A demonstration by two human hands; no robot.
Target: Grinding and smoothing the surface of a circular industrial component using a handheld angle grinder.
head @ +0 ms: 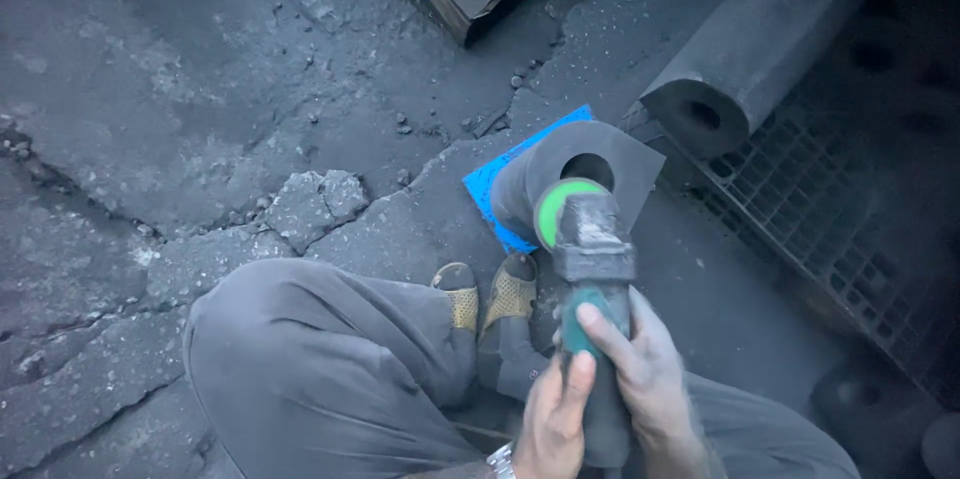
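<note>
**Grinder held to a dark block**

At lower centre, the grinder point(590, 259) with its green disc meets the grey holed block point(560, 164). The right hand point(645, 364) and left hand point(550, 419) wrap its body. A blue sheet point(490, 184) lies beneath; a grey cylinder point(750, 44) sits at upper right.

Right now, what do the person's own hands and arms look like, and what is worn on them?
Both hands are bare, without gloves, and dusted with dark grey grime. The left hand has a silver metal wristband at the wrist. The right hand shows no ring or band, and its forearm is bare as far as the picture's lower edge. No sleeves are visible on either arm.
</note>
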